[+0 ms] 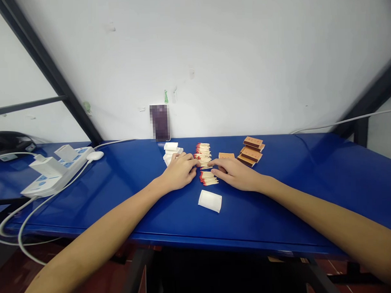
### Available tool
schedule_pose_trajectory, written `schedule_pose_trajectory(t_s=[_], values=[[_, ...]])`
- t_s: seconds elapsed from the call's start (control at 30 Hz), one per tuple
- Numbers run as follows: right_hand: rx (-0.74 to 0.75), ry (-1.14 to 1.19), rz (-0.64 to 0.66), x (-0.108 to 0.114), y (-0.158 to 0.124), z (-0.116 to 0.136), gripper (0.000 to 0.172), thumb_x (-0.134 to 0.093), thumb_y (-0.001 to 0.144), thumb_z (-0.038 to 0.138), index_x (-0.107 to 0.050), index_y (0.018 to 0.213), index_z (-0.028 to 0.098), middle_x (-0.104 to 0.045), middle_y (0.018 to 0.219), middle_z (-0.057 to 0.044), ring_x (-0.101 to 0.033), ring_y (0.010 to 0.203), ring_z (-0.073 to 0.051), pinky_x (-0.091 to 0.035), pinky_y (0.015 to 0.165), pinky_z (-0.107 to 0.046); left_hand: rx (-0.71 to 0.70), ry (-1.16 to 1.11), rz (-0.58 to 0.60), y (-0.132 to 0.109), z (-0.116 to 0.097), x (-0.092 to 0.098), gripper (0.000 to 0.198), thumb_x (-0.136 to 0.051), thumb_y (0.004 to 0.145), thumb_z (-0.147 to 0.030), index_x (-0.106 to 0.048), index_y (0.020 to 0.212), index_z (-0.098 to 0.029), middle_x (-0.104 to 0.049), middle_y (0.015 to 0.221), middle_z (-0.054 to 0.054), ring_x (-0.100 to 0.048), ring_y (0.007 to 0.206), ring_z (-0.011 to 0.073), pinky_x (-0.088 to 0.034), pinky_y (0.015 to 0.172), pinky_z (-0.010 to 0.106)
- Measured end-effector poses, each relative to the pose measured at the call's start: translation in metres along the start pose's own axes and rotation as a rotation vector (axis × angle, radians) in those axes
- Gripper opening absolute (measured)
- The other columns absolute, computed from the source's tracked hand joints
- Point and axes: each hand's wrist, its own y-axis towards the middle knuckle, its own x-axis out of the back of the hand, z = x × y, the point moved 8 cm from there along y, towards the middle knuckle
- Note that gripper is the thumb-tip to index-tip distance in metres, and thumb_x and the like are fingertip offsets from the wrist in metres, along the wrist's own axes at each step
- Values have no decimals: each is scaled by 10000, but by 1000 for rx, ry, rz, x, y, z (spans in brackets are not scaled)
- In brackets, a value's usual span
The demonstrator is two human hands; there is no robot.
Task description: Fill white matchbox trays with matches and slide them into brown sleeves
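Observation:
Several red-tipped matches (203,154) lie in a pile at the middle of a blue table (299,190), with a smaller bunch of matches (208,178) just in front. My left hand (179,172) rests to the left of the pile, fingers curled, fingertips touching the matches. My right hand (235,173) lies on the right, fingers together and reaching into the same spot. Both hands pinch at the matches between the two piles. A white inner matchbox tray (210,200) lies nearer me.
Brown matchbox sleeves (251,151) are stacked at the right, one more sleeve (226,155) lies flat. White trays (171,152) sit behind my left hand. A white power strip (57,168) with cables occupies the far left. A blurred dark object (159,122) leans on the wall.

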Motion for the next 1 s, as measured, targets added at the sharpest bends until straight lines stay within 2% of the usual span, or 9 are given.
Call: schedule_pose_trajectory(t_s=[0.53,0.77,1.0], values=[[3,-5,2,2,-1,2,346,-445,990,306,-644,1213,130,-656,751,-55,-591,721,-201,-419,679,-320,-12,18,19,0,0,-1,320,-429,938,-206,-664,1154,-215,-628,1016,72,-530,978,239,-341,890,430],[-7,-8,-36,3,0,-1,281,-466,965,274,-665,1100,129,-638,701,-36,-555,640,-180,-389,622,-302,-28,7,25,-1,-2,-1,332,-440,937,-200,-672,1173,-219,-629,1007,78,-528,985,243,-344,902,432],[38,-19,-26,2,0,2,298,-475,954,246,-666,1156,137,-654,740,-46,-561,670,-182,-399,634,-301,-54,-11,31,-1,-3,-2,351,-430,936,-187,-673,1186,-226,-621,1009,80,-525,973,246,-357,906,443]])
